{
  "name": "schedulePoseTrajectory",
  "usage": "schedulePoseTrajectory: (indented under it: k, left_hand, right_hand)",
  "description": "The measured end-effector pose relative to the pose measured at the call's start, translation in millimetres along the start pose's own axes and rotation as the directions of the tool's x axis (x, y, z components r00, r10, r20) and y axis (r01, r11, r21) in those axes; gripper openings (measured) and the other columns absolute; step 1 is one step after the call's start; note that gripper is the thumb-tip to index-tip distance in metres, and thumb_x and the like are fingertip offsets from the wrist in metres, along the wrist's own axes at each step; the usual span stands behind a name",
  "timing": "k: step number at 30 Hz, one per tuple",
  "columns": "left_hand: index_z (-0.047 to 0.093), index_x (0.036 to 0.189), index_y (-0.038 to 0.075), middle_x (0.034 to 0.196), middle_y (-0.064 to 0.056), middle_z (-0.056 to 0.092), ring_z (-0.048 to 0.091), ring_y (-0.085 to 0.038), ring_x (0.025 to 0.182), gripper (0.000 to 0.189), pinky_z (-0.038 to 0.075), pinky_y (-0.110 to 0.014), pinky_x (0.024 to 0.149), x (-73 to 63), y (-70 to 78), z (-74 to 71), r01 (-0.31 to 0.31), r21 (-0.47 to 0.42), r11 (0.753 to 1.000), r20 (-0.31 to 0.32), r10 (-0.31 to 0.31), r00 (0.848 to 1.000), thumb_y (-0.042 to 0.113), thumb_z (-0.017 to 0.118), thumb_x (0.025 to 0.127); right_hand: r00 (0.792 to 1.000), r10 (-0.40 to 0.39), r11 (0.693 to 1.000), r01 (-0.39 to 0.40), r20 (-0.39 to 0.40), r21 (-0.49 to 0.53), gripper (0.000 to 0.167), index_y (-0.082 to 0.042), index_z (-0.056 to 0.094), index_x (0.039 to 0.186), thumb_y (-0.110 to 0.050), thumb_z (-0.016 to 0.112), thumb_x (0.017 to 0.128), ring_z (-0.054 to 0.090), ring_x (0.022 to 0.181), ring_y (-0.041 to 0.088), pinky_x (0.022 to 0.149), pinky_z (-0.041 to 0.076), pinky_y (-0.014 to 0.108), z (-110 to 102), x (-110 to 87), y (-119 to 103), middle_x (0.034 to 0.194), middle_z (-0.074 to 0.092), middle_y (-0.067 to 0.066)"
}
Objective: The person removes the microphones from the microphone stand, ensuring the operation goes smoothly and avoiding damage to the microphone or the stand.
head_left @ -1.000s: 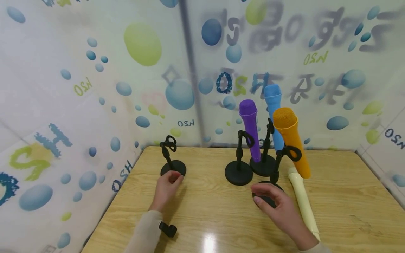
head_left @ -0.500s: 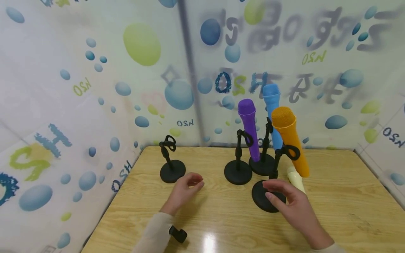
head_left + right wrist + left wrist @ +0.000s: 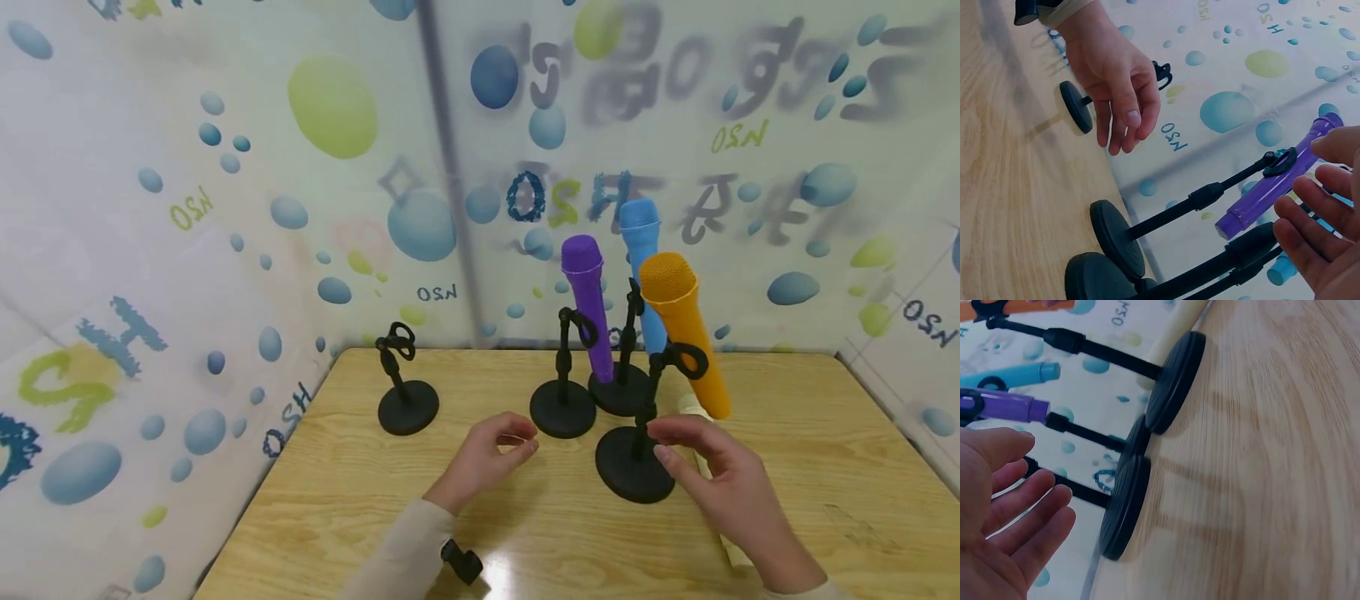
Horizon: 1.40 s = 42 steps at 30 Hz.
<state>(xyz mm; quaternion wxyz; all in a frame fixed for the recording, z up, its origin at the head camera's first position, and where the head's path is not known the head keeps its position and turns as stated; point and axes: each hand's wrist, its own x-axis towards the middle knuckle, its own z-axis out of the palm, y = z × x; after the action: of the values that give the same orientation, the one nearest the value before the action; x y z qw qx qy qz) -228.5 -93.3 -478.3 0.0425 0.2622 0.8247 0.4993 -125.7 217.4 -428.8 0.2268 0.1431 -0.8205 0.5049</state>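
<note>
My left hand (image 3: 487, 454) hovers over the table's middle with loosely bent fingers and nothing in them. My right hand (image 3: 723, 483), also holding nothing, is beside the stand (image 3: 633, 467) that carries an orange microphone (image 3: 690, 325). Under that hand a pale yellow microphone (image 3: 735, 550) lies on the table, partly hidden. A purple microphone (image 3: 587, 300) and a light blue microphone (image 3: 640, 237) sit tilted in their own black stands behind. Fingers of the right hand (image 3: 1319, 231) overlap the stands in the right wrist view; no grip shows there.
A black stand (image 3: 407, 407) without a microphone stands at the back left of the wooden table (image 3: 360, 517). Patterned wall sheets (image 3: 337, 208) rise behind and at the sides. The occupied stands are close together at the back right.
My left hand has moved right, away from the bare stand toward the other stands. My right hand has shifted slightly right and covers more of the pale yellow microphone. The stands stay put.
</note>
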Motion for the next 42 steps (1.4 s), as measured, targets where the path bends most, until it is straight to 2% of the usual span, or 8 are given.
schedulePoseTrajectory:
  k: [5,12,16,22,27,31,38,42]
  left_hand:
    - [0.072,0.123,0.000,0.121,-0.015,0.077,0.074,-0.027,0.113,0.026,0.060,-0.046,0.104,7.6,6.9,14.4,-0.026,-0.018,1.000,0.022,0.026,0.999,0.020,0.071,0.107]
    - [0.073,0.123,0.005,0.121,-0.011,0.077,0.074,-0.019,0.111,0.022,0.061,-0.045,0.105,16.9,16.0,36.1,-0.023,-0.064,0.998,0.046,0.026,0.999,0.019,0.072,0.106]
    - [0.073,0.123,0.005,0.122,-0.015,0.077,0.074,-0.015,0.110,0.022,0.061,-0.039,0.104,21.0,19.8,48.5,-0.024,-0.090,0.996,0.056,0.029,0.998,0.018,0.072,0.106]
    - [0.073,0.125,0.006,0.123,-0.008,0.078,0.073,-0.010,0.110,0.024,0.060,-0.029,0.102,28.3,24.9,64.3,-0.009,-0.114,0.993,0.049,0.015,0.999,0.018,0.074,0.104]
    - [0.072,0.127,0.007,0.125,-0.005,0.077,0.072,-0.005,0.111,0.025,0.059,-0.026,0.102,34.5,31.2,74.1,-0.006,-0.136,0.991,0.057,0.014,0.998,0.019,0.073,0.105]
    - [0.072,0.127,0.007,0.125,-0.008,0.077,0.072,-0.007,0.113,0.024,0.059,-0.026,0.102,38.3,34.1,81.3,-0.038,-0.146,0.989,0.055,0.046,0.997,0.019,0.072,0.106]
    - [0.072,0.126,0.009,0.125,-0.005,0.078,0.070,-0.001,0.109,0.022,0.056,-0.020,0.100,46.6,39.0,91.8,-0.034,-0.165,0.986,0.037,0.041,0.998,0.018,0.072,0.106]
    - [0.072,0.126,0.008,0.124,-0.006,0.078,0.070,0.001,0.107,0.023,0.056,-0.017,0.098,51.6,42.5,98.1,-0.019,-0.184,0.983,0.037,0.026,0.999,0.019,0.073,0.105]
  right_hand:
    - [0.999,-0.002,1.000,0.002,-0.037,0.004,0.034,-0.003,0.073,0.127,0.011,0.073,0.096,0.070,0.107,-0.001,0.101,0.049,0.006,-7.8,4.6,-4.8,0.118,0.078,-0.008]
    - [0.994,-0.016,1.000,0.017,-0.111,0.004,0.034,0.001,0.074,0.123,0.017,0.073,0.093,0.070,0.108,-0.001,0.102,0.048,0.006,-23.6,11.5,-8.4,0.116,0.078,-0.011]
    - [0.986,-0.060,0.998,0.064,-0.158,0.020,0.037,0.006,0.073,0.122,0.023,0.072,0.089,0.070,0.107,0.003,0.101,0.051,0.007,-31.7,16.7,-7.9,0.115,0.078,-0.006]
    - [0.963,-0.153,0.981,0.174,-0.221,0.080,0.034,0.015,0.070,0.118,0.029,0.068,0.087,0.071,0.107,0.005,0.101,0.052,0.010,-40.9,25.9,-8.1,0.114,0.078,-0.006]
    - [0.953,-0.166,0.977,0.194,-0.254,0.089,0.029,0.018,0.069,0.115,0.028,0.067,0.088,0.071,0.106,0.006,0.100,0.054,0.010,-45.7,33.5,-11.6,0.113,0.077,-0.005]
    - [0.940,-0.183,0.971,0.218,-0.288,0.097,0.027,0.020,0.069,0.115,0.028,0.067,0.089,0.071,0.107,0.007,0.099,0.054,0.011,-46.1,39.9,-11.6,0.113,0.077,-0.003]
    - [0.944,-0.077,0.996,0.087,-0.320,0.017,0.027,0.014,0.071,0.118,0.020,0.071,0.092,0.069,0.106,0.007,0.101,0.052,0.009,-48.8,51.0,-21.4,0.112,0.074,-0.008]
    - [0.941,-0.090,0.996,0.092,-0.327,-0.010,0.032,0.008,0.072,0.121,0.020,0.072,0.091,0.069,0.109,0.008,0.103,0.051,0.009,-49.3,56.2,-23.4,0.116,0.072,-0.005]
